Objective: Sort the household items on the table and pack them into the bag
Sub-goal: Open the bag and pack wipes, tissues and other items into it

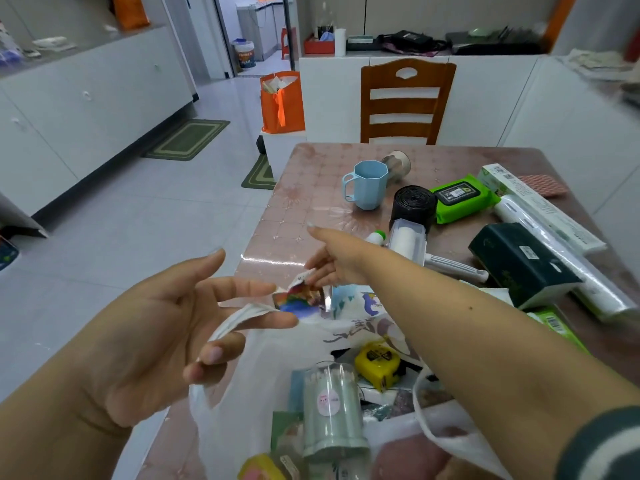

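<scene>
The left hand point(145, 327) has its grip open, one white handle of the plastic bag point(242, 382) draped over its fingers. The right hand point(332, 261) pinches a small colourful packet point(299, 299) just above the bag's mouth. Inside the bag lie a cotton-swab jar point(330, 410) and a yellow tape measure point(377, 365). Beyond the bag on the desk point(304, 202) stands a blue cup point(367, 185).
</scene>
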